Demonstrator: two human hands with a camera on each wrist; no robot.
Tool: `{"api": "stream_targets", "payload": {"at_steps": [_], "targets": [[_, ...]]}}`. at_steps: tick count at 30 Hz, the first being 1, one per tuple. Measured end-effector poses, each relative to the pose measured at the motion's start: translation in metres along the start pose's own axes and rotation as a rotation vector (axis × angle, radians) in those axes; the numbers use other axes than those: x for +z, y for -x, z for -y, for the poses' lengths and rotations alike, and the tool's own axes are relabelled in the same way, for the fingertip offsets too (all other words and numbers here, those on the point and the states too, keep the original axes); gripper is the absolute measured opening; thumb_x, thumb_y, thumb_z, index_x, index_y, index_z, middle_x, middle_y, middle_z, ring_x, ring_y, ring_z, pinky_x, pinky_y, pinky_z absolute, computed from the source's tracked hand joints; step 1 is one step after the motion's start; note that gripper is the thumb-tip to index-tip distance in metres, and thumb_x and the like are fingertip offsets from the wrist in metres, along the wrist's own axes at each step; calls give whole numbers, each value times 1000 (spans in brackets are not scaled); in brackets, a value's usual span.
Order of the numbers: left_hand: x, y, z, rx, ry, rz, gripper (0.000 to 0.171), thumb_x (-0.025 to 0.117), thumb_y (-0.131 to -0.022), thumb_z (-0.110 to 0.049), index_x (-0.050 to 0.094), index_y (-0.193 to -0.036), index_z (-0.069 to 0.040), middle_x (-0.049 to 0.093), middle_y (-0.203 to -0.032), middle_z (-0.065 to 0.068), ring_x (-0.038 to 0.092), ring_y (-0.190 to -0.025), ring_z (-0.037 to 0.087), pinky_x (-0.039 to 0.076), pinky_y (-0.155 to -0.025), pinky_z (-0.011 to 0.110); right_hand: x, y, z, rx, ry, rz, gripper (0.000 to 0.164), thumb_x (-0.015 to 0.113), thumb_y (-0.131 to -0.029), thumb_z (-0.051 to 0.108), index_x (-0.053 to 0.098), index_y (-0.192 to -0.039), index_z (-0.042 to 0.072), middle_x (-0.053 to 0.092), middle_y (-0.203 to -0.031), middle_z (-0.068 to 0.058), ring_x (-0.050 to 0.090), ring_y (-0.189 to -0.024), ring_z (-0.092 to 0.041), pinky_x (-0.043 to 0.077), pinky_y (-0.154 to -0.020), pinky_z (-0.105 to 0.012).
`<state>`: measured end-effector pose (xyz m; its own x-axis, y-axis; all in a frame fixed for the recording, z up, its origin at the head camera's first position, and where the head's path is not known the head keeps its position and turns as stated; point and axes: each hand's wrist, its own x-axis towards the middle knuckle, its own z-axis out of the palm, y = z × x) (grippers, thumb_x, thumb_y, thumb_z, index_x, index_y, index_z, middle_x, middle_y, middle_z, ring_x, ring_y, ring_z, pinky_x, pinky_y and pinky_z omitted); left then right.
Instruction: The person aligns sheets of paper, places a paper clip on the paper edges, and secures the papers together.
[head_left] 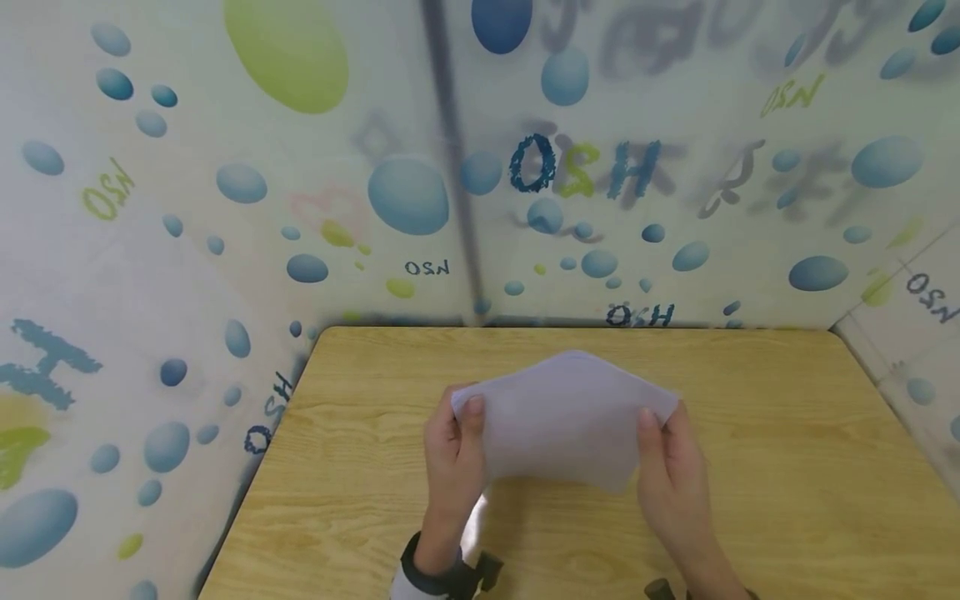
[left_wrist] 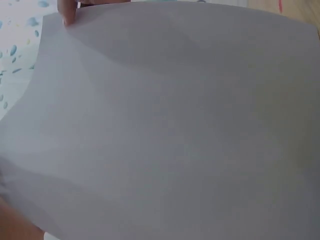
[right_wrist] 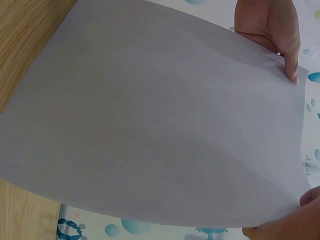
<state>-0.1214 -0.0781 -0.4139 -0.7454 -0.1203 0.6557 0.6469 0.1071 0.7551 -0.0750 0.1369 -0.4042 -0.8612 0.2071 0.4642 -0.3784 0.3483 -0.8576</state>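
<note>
A plain white sheet of paper [head_left: 562, 421] is held up over the table, its upper edge bowed to a peak in the middle. My left hand [head_left: 457, 450] pinches its upper left corner, thumb on the near face. At the opposite upper corner, my right hand [head_left: 673, 479] grips it the same way. The paper [left_wrist: 165, 120] fills most of the left wrist view, with the right hand's thumb over its edge at top left. In the right wrist view the sheet [right_wrist: 150, 115] spreads between both hands, and no writing shows on it.
Beneath the paper is a light wooden table [head_left: 360, 467]. White walls [head_left: 330, 292] printed with blue and green drops and letters stand around its back and sides. A dark strap with a small device [head_left: 450, 575] sits on the left wrist.
</note>
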Motion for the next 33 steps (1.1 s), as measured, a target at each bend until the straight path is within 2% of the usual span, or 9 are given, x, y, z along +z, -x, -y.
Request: {"api": "stream_targets", "payload": {"at_steps": [5, 9, 15, 19, 21, 28, 33], "targets": [[-2, 0, 0, 22, -21, -3, 27, 47, -103, -25, 59, -107, -1, 63, -92, 11, 56, -75, 21, 46, -67, 28, -1, 0, -2, -9, -36, -12, 25, 37, -103, -3, 47, -126, -5, 58, -116, -7, 56, -102, -16, 45, -84, -20], [-7, -1, 0, 26, -44, 3, 34, 42, -104, -31, 61, -108, -2, 65, -96, 9, 59, -80, 20, 47, -71, 28, -4, -2, -4, -47, -24, -35, 25, 37, -102, -3, 48, -124, -8, 57, -115, -8, 54, -103, -17, 41, -87, -21], [-6, -1, -2, 17, -19, 4, 31, 42, -105, -24, 60, -102, 0, 64, -94, 12, 59, -80, 21, 47, -72, 30, -5, -3, -2, -86, 31, -54, 20, 35, -103, -1, 51, -111, -11, 58, -103, -7, 54, -92, -12, 41, -81, -20], [-3, -2, -3, 17, -5, -10, 29, 41, -105, -21, 59, -99, 0, 64, -91, 11, 58, -78, 20, 46, -70, 29, -4, -3, 0, -78, 31, -62, 20, 33, -104, -1, 50, -110, -11, 57, -101, -7, 54, -91, -13, 41, -80, -20], [-2, -3, -3, 30, 1, -7, 29, 40, -105, -21, 59, -100, 0, 64, -93, 12, 58, -79, 20, 46, -71, 29, -4, -3, 1, -72, 19, -75, 21, 33, -104, 0, 50, -112, -10, 58, -103, -6, 54, -92, -14, 41, -80, -20], [-3, -5, -3, 57, 6, 5, 31, 40, -105, -26, 58, -101, 0, 64, -95, 12, 58, -82, 20, 46, -71, 29, -5, -6, -2, -179, -44, -88, 26, 33, -103, -5, 53, -120, -10, 58, -117, -17, 53, -105, -19, 39, -88, -23], [-2, -5, -4, 63, 1, 4, 33, 39, -106, -24, 59, -100, 1, 64, -93, 13, 58, -80, 20, 46, -70, 29, -5, -5, 0, -108, -20, -90, 26, 33, -104, -1, 53, -118, -10, 60, -112, -10, 55, -98, -16, 40, -84, -23]]}}
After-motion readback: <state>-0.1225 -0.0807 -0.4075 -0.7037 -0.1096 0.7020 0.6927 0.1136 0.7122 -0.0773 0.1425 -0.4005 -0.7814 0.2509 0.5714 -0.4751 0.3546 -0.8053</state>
